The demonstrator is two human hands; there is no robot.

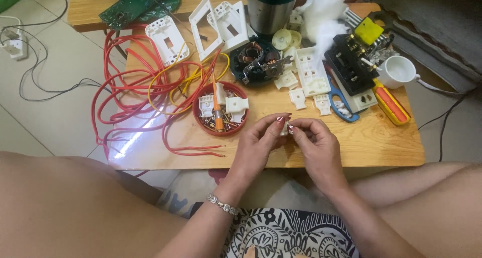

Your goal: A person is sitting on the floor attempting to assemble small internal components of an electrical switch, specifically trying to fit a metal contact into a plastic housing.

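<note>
A: What are the hands doing?
B: The left hand and right hand meet fingertip to fingertip, both pinching one small white plastic part between them, just above the near edge of the wooden table

A: How would that part handle?
B: Light and stiff, I'd judge, and a bit slick; thin tabs could snap, so hold it by its flat sides

A: What's close by?
B: Just beyond the left hand, a red lid full of small fittings with an orange screwdriver across it; red wires sprawl further left; beyond the right hand lie white switch pieces
</note>
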